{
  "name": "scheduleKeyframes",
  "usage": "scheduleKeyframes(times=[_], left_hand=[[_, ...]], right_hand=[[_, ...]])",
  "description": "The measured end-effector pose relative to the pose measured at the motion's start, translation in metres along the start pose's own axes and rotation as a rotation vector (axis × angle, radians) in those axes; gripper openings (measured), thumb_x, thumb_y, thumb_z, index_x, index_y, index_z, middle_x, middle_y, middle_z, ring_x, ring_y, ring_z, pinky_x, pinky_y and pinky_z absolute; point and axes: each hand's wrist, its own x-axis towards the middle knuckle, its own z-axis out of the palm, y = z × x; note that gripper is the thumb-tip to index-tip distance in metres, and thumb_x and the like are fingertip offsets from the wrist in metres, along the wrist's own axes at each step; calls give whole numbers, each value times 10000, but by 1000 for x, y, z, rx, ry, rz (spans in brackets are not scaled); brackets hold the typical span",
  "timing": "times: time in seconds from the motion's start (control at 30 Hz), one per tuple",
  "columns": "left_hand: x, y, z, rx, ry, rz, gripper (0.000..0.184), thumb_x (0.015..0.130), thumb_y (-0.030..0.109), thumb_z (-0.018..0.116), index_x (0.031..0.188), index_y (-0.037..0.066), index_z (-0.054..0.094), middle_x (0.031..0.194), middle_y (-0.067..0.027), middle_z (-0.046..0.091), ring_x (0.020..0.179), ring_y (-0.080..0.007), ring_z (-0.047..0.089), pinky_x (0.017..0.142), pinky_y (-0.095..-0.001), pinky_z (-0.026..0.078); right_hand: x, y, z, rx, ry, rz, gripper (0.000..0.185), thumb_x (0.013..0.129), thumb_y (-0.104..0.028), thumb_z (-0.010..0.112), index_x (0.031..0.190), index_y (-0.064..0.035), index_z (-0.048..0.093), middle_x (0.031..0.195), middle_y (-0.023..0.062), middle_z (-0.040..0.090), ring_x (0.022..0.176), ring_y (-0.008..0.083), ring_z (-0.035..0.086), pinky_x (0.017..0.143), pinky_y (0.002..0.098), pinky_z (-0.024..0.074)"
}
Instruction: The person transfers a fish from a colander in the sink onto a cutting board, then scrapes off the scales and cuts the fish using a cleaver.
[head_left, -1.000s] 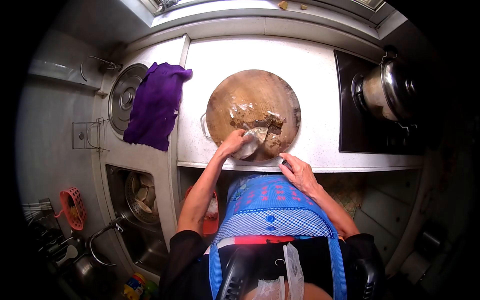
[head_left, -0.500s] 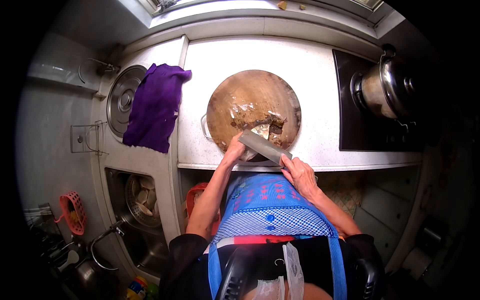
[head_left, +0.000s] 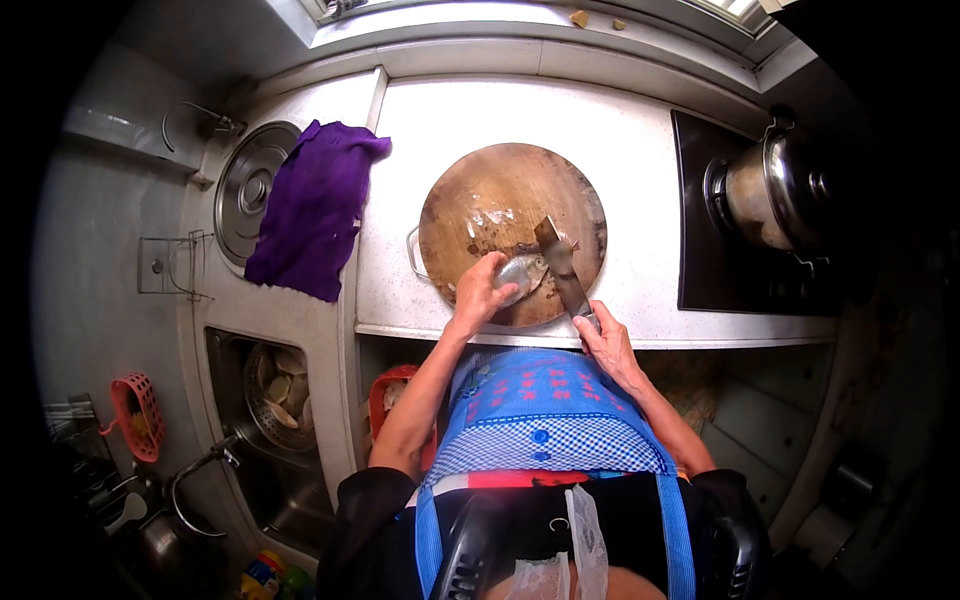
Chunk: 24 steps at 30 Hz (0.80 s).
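A small silvery fish (head_left: 522,276) lies near the front of the round wooden chopping board (head_left: 470,190). My left hand (head_left: 482,290) grips the fish from its left side, fingers curled over its body. In my right hand (head_left: 606,338) is the handle of a cleaver (head_left: 563,268). Its blade points away from me over the board, just right of the fish's head end. Dark wet scraps lie on the wood around the fish, partly covered by the blade.
Left of the board are a purple cloth (head_left: 310,215) and a round metal lid (head_left: 240,190). In the sink (head_left: 290,510) stands a colander (head_left: 262,400) with more fish. A lidded pot (head_left: 770,190) sits on the black cooktop (head_left: 720,270) at right. Below the counter is a red basket (head_left: 380,395).
The cleaver has swung from lying across the fish to pointing away from me on its right. My left hand has moved slightly up and right, over the fish.
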Motion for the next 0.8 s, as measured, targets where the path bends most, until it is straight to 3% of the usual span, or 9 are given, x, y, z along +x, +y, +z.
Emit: scheduleKeyframes(times=[0.17, 0.23, 0.3, 0.43, 0.5, 0.53, 0.6, 0.67, 0.8], left_hand=[[-4, 13, 8, 57, 49, 145, 463, 673, 95, 734, 1067, 15, 503, 993, -163, 569, 911, -354, 609, 776, -421, 491], [-5, 20, 6, 74, 48, 188, 394, 693, 60, 688, 1050, 28, 524, 990, -143, 573, 934, -325, 605, 787, -404, 485], [-5, 28, 0, 449, 143, 453, 287, 730, 36, 623, 1008, 48, 553, 988, -113, 583, 980, -283, 597, 820, -377, 470], [-18, -5, 8, 521, 214, 604, 214, 759, 60, 566, 972, 64, 586, 1018, -74, 587, 1045, -252, 576, 876, -395, 448], [-29, -9, 7, 512, 183, 582, 277, 725, 19, 646, 998, 55, 609, 1043, -80, 602, 1045, -276, 589, 874, -415, 460], [-32, -8, 6, 492, 186, 575, 293, 730, 25, 662, 1017, 53, 614, 1050, -80, 603, 1045, -278, 587, 878, -415, 461], [-37, -5, 6, 472, 189, 563, 309, 734, 31, 678, 1037, 52, 618, 1057, -80, 605, 1045, -280, 585, 882, -415, 462], [-40, 0, 5, 305, 188, 469, 337, 748, 56, 710, 1071, 46, 615, 1084, -96, 600, 1043, -296, 578, 881, -422, 460], [-36, 3, 2, 310, 300, 280, 399, 760, 127, 715, 1132, 52, 592, 1146, -112, 565, 1082, -310, 539, 917, -413, 424]], right_hand=[[2, 7, 0, 29, -9, 1, 433, 935, -308, 599, 1240, -11, 521, 588, 38, 543, 539, 102, 526, 512, 282, 436], [4, 13, 1, 63, -13, 7, 429, 934, -304, 605, 1235, -10, 523, 595, 36, 547, 538, 95, 523, 508, 272, 433], [6, 20, 5, 138, -47, -9, 408, 936, -297, 610, 1217, -11, 535, 613, 32, 555, 539, 82, 522, 495, 257, 424], [7, 10, 5, 156, -78, -4, 388, 935, -282, 607, 1200, -7, 541, 643, 59, 582, 562, 101, 544, 528, 278, 450], [-2, -7, 2, -125, 2, -86, 364, 929, -244, 605, 1196, -5, 540, 728, 121, 636, 641, 185, 622, 614, 319, 492], [-4, -9, 3, -125, 0, -83, 364, 929, -244, 605, 1196, -5, 540, 728, 121, 636, 641, 185, 622, 614, 319, 492], [-7, -11, 4, -193, 2, -178, 350, 917, -204, 612, 1200, -9, 541, 856, 182, 664, 765, 287, 666, 707, 359, 510], [-8, -13, 8, -201, 2, -236, 349, 913, -195, 617, 1202, -14, 544, 900, 198, 664, 802, 310, 668, 722, 368, 512], [-9, -17, 16, -225, -13, -281, 366, 901, -181, 633, 1215, -16, 543, 987, 216, 657, 845, 341, 666, 746, 384, 518]])
